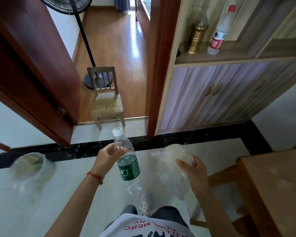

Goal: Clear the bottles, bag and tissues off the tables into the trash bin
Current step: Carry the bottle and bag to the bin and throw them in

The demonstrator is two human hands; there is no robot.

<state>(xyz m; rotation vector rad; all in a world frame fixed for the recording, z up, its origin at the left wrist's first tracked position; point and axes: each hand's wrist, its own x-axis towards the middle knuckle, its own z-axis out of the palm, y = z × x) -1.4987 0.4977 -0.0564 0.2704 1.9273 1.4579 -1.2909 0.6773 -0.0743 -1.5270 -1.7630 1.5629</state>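
Both hands are raised over the tiled floor. Right hand (194,170) has its fingers curled round a clear, crumpled plastic bag (173,170), which hangs below the grip. Left hand (108,158) pinches the upper body of a water bottle (127,161) between thumb and fingertips; the bottle is clear, tilted, with a green label and a white cap. To the left on the floor stands a trash bin (32,165) lined with clear plastic. A wooden table's (272,185) corner shows at right. Farther off, a small wooden chair (107,100) sits in the doorway.
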